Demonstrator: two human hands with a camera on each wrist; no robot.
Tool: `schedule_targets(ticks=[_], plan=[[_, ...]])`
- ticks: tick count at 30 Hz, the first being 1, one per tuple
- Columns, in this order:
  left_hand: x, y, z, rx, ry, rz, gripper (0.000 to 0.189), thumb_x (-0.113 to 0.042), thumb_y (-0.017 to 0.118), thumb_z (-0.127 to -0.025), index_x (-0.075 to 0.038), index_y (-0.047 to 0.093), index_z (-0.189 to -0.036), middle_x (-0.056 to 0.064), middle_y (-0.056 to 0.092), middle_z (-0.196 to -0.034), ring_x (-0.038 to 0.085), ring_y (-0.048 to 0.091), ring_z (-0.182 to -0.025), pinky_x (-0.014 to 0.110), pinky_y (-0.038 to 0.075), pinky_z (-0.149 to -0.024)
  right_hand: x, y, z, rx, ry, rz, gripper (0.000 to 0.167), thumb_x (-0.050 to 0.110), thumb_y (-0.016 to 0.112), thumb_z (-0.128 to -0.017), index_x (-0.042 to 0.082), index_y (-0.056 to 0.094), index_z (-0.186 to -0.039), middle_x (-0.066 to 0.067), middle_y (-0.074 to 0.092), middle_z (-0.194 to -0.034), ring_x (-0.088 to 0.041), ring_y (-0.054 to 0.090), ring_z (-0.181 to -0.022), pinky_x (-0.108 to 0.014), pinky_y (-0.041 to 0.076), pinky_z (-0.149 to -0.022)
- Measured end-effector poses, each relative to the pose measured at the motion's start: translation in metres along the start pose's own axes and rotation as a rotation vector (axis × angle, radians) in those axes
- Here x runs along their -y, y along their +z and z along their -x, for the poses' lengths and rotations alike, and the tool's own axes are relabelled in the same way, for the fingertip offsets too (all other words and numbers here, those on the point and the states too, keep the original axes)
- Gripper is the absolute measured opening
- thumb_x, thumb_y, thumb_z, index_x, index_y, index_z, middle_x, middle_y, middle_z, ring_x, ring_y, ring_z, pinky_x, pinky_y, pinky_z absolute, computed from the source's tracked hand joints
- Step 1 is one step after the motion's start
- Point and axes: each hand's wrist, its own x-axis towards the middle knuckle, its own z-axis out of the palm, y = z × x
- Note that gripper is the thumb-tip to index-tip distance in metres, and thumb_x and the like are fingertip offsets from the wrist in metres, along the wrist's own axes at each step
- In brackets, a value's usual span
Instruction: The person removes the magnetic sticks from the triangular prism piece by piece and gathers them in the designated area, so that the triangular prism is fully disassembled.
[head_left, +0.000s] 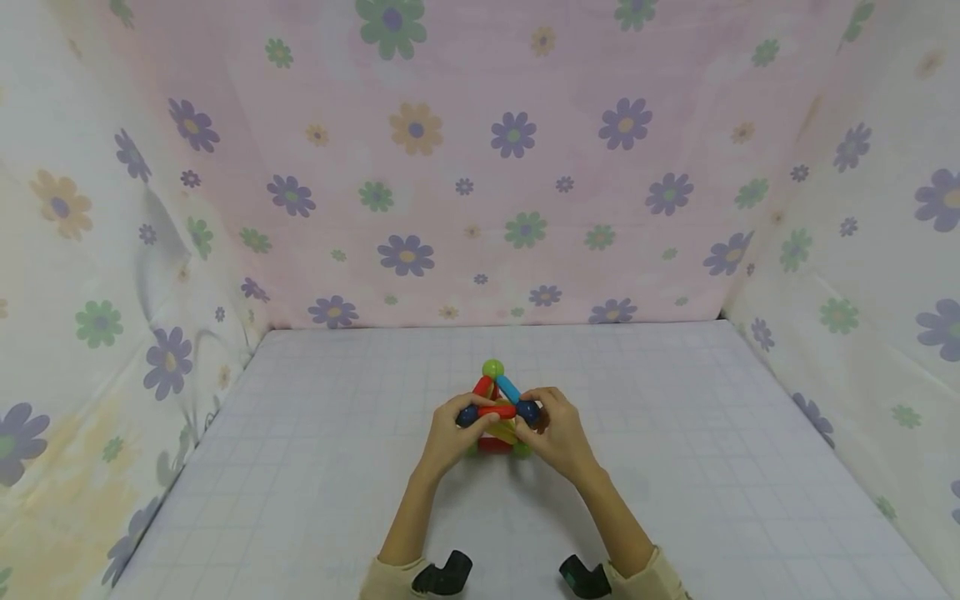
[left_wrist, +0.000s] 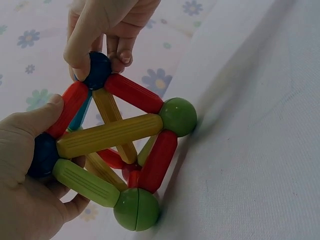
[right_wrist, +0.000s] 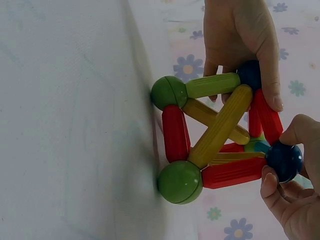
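Between my two hands stands a frame built of magnetic rods and balls, with two green balls [left_wrist: 178, 117] at the table surface and two dark blue balls [right_wrist: 284, 161] higher up. My left hand [head_left: 447, 433] grips the left dark blue ball, its thumb lying along the top red rod [head_left: 497, 412]. The right hand [head_left: 558, 435] pinches the right dark blue ball between thumb and fingers. Yellow rods [left_wrist: 110, 135] cross on the near side, with a light green rod [left_wrist: 86, 182] at the left edge. A blue rod [head_left: 507, 388] slopes back to a lime ball [head_left: 492, 368].
The frame is on a table with a white, faintly gridded cover [head_left: 315, 467]. Flower-print cloth [head_left: 480, 167] hangs at the back and on both sides. Dark wrist devices [head_left: 444, 573] sit at both sleeve cuffs.
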Motion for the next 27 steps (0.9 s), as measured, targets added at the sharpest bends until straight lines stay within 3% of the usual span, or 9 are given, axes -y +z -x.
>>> schedule_targets(ticks=[6, 14, 27], plan=[[0.0002, -0.0005, 0.0004, 0.000, -0.003, 0.005, 0.016, -0.008, 0.066, -0.086, 0.002, 0.066, -0.099, 0.015, 0.066, -0.100, 0.026, 0.057, -0.095, 0.034, 0.046, -0.084, -0.0016, 0.0005, -0.0002, 0.005, -0.005, -0.034, 0.030, -0.002, 0.071, -0.072, -0.007, 0.060, -0.100, -0.017, 0.061, -0.093, -0.008, 0.052, -0.059, -0.021, 0.050, -0.053], [0.0007, -0.0007, 0.0010, 0.008, -0.002, 0.005, 0.016, -0.008, 0.066, -0.087, 0.003, 0.066, -0.099, 0.015, 0.067, -0.100, 0.030, 0.057, -0.099, 0.042, 0.045, -0.087, -0.0039, -0.0007, 0.0005, 0.015, -0.030, -0.063, 0.029, -0.004, 0.070, -0.072, -0.007, 0.059, -0.099, -0.015, 0.062, -0.090, -0.006, 0.052, -0.059, -0.021, 0.050, -0.053], [0.0007, -0.0006, 0.0017, 0.008, -0.003, 0.015, 0.016, -0.008, 0.066, -0.087, 0.003, 0.065, -0.099, 0.015, 0.067, -0.099, 0.027, 0.056, -0.099, 0.047, 0.043, -0.091, -0.0039, 0.0016, 0.0002, 0.004, 0.025, -0.071, 0.027, -0.002, 0.070, -0.071, -0.004, 0.060, -0.096, -0.009, 0.063, -0.079, -0.006, 0.049, -0.055, -0.019, 0.047, -0.051]])
